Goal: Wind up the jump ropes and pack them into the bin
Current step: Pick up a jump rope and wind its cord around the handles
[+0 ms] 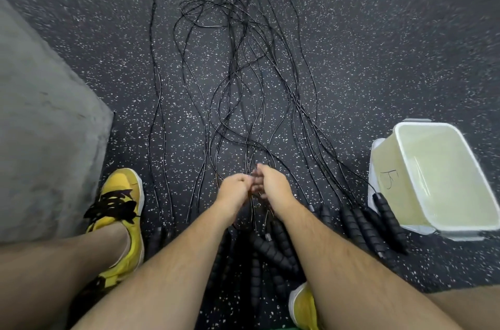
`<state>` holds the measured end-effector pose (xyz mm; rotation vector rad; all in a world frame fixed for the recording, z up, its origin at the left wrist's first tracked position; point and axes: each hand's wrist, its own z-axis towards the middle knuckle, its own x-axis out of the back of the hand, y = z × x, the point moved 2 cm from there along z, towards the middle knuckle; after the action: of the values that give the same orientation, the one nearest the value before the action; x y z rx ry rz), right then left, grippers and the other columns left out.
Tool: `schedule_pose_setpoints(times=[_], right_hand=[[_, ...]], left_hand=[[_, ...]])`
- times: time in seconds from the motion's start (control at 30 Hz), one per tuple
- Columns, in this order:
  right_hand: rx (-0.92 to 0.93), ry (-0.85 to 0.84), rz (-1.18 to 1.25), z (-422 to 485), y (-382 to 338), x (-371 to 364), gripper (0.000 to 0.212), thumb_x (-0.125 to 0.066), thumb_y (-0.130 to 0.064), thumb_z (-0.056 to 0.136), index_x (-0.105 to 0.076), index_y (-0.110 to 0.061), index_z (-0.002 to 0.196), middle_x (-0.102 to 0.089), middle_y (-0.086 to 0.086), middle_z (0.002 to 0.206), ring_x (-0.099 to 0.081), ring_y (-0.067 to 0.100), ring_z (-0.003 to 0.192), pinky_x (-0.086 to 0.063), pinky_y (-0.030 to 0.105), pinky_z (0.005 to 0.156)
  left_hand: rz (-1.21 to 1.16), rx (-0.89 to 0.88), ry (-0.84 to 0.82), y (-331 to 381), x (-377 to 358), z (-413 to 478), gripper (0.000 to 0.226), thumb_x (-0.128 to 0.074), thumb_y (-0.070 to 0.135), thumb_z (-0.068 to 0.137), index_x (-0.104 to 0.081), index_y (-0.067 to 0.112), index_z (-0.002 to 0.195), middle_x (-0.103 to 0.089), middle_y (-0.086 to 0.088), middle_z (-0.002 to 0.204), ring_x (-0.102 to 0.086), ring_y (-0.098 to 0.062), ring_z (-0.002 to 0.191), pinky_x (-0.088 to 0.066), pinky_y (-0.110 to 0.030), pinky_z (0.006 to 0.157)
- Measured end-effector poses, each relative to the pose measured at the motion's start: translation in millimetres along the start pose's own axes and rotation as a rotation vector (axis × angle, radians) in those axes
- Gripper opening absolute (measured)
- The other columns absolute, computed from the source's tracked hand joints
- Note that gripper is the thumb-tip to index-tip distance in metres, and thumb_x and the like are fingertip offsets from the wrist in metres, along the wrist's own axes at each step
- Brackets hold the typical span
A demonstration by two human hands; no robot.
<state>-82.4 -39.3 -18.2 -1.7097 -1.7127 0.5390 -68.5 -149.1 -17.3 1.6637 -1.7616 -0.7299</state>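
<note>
Several black jump ropes [238, 80] lie stretched out and tangled on the speckled floor, running away from me. Their black ribbed handles [273, 248] are bunched near my feet, and more handles [389, 218] lean against the bin. My left hand [234, 187] is curled and pinches thin cords low in the middle of the view. My right hand [270, 180] is right beside it, fingers curled around the same bunch of cords. The pale translucent bin [405, 180] stands tilted at the right with nothing visible inside it.
A grey block or mat [40, 126] fills the left side. My yellow shoes [121, 208] sit at the lower left and bottom centre [303, 305], close to the handles. Bare dark speckled floor [378, 45] lies beyond the bin and around the ropes.
</note>
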Motion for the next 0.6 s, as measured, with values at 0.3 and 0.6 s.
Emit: schedule_pose_setpoints(times=[0.3,0.6], right_hand=[[0.168,-0.115,-0.149,-8,-13,-7,0.024,-0.057,-0.017,0.089,-0.074,-0.002,0.083,-0.062,0.005,0.064,-0.049,0.015,0.05,-0.038,0.025,0.049],[-0.122,-0.539,-0.624,-28,8,11,0.024,-0.053,-0.021,0.082,-0.076,-0.015,0.084,-0.07,-0.003,0.068,-0.058,0.01,0.059,-0.041,0.023,0.055]], left_hand=[[-0.177,0.121,0.009,3,4,-7,0.03,-0.04,0.0,0.095,-0.061,0.009,0.075,-0.059,-0.009,0.062,-0.048,-0.022,0.054,-0.041,-0.023,0.046],[-0.195,0.041,0.108,12,15,17,0.022,-0.049,0.016,0.104,-0.07,0.013,0.096,-0.061,-0.001,0.076,-0.052,-0.012,0.057,-0.042,-0.024,0.056]])
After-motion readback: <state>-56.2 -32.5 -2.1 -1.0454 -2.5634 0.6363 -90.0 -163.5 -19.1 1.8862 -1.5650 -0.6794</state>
